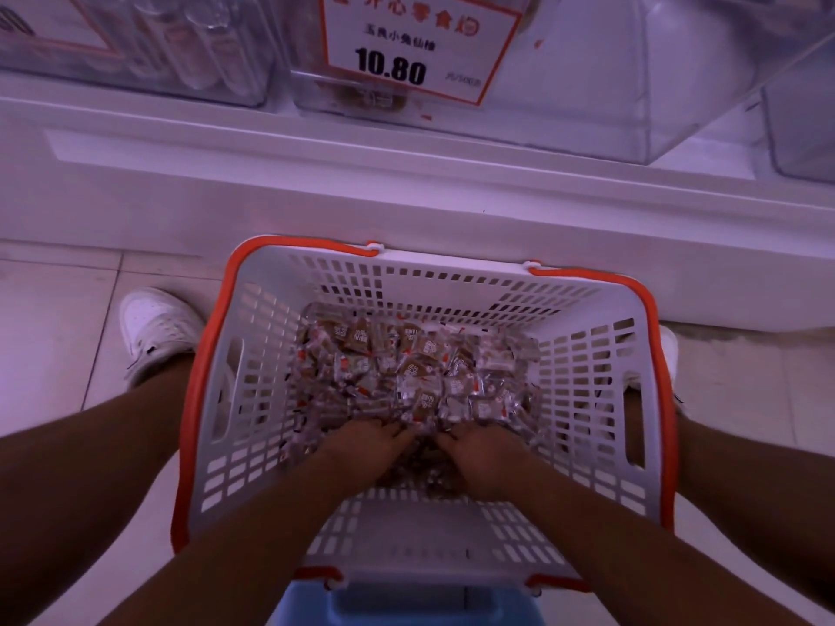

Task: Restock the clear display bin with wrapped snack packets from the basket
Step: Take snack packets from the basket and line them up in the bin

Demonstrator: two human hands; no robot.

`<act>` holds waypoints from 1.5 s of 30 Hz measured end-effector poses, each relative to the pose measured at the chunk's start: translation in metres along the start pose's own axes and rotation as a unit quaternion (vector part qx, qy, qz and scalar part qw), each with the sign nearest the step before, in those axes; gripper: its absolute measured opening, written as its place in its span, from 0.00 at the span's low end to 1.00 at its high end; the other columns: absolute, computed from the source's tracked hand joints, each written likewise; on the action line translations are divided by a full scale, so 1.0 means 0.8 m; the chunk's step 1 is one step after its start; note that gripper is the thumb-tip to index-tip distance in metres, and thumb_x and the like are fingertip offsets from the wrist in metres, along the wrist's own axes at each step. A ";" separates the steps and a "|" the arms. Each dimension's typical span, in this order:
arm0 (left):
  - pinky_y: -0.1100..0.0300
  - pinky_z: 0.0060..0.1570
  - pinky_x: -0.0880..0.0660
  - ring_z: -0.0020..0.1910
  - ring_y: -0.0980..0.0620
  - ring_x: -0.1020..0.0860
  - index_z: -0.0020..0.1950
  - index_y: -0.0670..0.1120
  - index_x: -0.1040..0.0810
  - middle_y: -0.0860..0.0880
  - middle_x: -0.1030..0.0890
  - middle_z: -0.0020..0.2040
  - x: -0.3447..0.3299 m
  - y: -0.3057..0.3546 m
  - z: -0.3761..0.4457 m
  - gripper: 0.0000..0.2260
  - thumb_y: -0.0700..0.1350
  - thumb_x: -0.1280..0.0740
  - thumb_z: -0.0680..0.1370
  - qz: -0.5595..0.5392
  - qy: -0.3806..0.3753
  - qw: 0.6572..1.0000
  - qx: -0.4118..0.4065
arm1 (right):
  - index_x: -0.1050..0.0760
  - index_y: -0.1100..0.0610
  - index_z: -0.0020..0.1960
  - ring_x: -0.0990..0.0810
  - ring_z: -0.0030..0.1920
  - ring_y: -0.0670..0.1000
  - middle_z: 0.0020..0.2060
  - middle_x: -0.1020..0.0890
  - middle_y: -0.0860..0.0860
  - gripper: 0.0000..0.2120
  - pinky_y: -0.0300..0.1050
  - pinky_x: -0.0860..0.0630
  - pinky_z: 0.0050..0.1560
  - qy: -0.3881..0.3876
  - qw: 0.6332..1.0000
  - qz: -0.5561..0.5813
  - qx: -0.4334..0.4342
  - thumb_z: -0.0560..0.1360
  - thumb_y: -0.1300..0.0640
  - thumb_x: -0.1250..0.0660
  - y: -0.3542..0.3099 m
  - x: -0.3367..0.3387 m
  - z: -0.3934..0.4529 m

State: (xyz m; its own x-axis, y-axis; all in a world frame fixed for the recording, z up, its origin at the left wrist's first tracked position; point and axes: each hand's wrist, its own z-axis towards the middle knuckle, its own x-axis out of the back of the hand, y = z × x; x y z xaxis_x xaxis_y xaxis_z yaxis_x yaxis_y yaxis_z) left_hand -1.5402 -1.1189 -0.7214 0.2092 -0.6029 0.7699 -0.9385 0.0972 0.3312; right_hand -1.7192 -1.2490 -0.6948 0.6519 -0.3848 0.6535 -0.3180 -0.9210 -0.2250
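A white slotted basket [587, 368] with orange handles sits between my legs, its floor covered with several small wrapped snack packets [406, 372]. Both my hands are down inside it at the near side of the pile. My left hand [361, 449] and my right hand [485, 458] lie palm down with fingertips dug into the packets, close together. How far the fingers curl round packets is hidden. The clear display bin [565, 106] stands on the white shelf above, with a red-bordered price card [415, 42] reading 10.80 on its front and a few brown packets low inside.
More clear bins [135, 47] flank it on the shelf [316, 151], one at the far right edge [804, 124]. My white shoe [153, 332] rests on the tiled floor left of the basket. A blue stool [406, 603] shows beneath the basket's near end.
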 end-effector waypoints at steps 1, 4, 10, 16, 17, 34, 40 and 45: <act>0.47 0.58 0.27 0.64 0.40 0.26 0.79 0.50 0.44 0.44 0.29 0.72 -0.002 0.003 0.001 0.24 0.46 0.45 0.83 0.005 0.000 1.000 0.002 | 0.38 0.55 0.74 0.28 0.65 0.61 0.66 0.28 0.59 0.31 0.55 0.27 0.59 0.013 1.000 -0.013 0.001 0.76 0.42 0.37 -0.006 -0.001 0.001; 0.48 0.62 0.28 0.66 0.41 0.27 0.77 0.48 0.39 0.44 0.31 0.73 -0.001 0.015 0.008 0.21 0.48 0.46 0.84 0.008 -0.026 1.000 0.008 | 0.30 0.59 0.66 0.29 0.63 0.61 0.63 0.26 0.59 0.19 0.55 0.26 0.54 0.058 0.997 -0.037 0.022 0.77 0.53 0.38 -0.030 -0.006 0.013; 0.55 0.59 0.27 0.63 0.44 0.23 0.67 0.47 0.28 0.44 0.22 0.65 0.028 -0.006 0.001 0.19 0.53 0.35 0.79 -0.179 -0.034 0.979 0.090 | 0.23 0.54 0.60 0.20 0.53 0.58 0.55 0.18 0.56 0.17 0.50 0.23 0.50 0.070 0.990 0.119 -0.006 0.76 0.47 0.36 -0.026 -0.002 0.027; 0.62 0.37 0.32 0.33 0.60 0.30 0.39 0.50 0.31 0.54 0.29 0.34 0.120 -0.068 -0.027 0.13 0.46 0.27 0.75 -0.397 0.088 0.895 0.184 | 0.21 0.57 0.38 0.25 0.31 0.46 0.29 0.23 0.50 0.11 0.42 0.31 0.32 0.111 0.911 0.387 -0.090 0.72 0.50 0.29 0.015 0.073 0.006; 0.60 0.38 0.32 0.33 0.60 0.30 0.38 0.49 0.29 0.54 0.28 0.33 0.145 -0.073 -0.035 0.13 0.46 0.26 0.75 -0.418 0.115 0.882 0.187 | 0.21 0.59 0.38 0.25 0.30 0.45 0.29 0.24 0.50 0.12 0.40 0.31 0.31 0.123 0.905 0.397 -0.096 0.71 0.50 0.27 0.022 0.099 -0.003; 0.47 0.48 0.27 0.47 0.39 0.21 0.58 0.33 0.20 0.33 0.18 0.54 0.409 0.115 -0.191 0.21 0.48 0.29 0.73 -0.821 0.270 0.500 0.063 | 0.25 0.73 0.53 0.18 0.35 0.58 0.43 0.18 0.67 0.20 0.46 0.21 0.33 0.255 0.605 0.747 0.105 0.69 0.58 0.27 -0.063 0.351 -0.261; 0.52 0.41 0.19 0.48 0.43 0.18 0.57 0.41 0.16 0.38 0.16 0.56 0.419 0.082 -0.163 0.18 0.54 0.32 0.77 -0.833 0.224 0.500 0.069 | 0.24 0.63 0.55 0.21 0.29 0.52 0.34 0.17 0.61 0.17 0.40 0.29 0.25 0.316 0.663 0.677 0.049 0.69 0.62 0.23 -0.036 0.374 -0.228; 0.57 0.33 0.25 0.42 0.45 0.20 0.52 0.41 0.15 0.39 0.16 0.49 0.416 0.069 -0.149 0.16 0.52 0.28 0.74 -0.819 0.266 0.499 0.095 | 0.20 0.56 0.51 0.20 0.31 0.52 0.36 0.16 0.55 0.23 0.39 0.28 0.28 0.360 0.667 0.651 0.034 0.59 0.52 0.18 -0.020 0.384 -0.211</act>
State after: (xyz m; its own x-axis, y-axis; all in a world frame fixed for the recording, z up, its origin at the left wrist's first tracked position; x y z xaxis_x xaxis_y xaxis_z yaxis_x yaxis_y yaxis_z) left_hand -1.4895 -1.2201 -0.3820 0.7342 0.5509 -0.3968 0.6139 -0.2892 0.7344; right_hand -1.6304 -1.3419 -0.3683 -0.6549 -0.7544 0.0448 -0.2444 0.1553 -0.9571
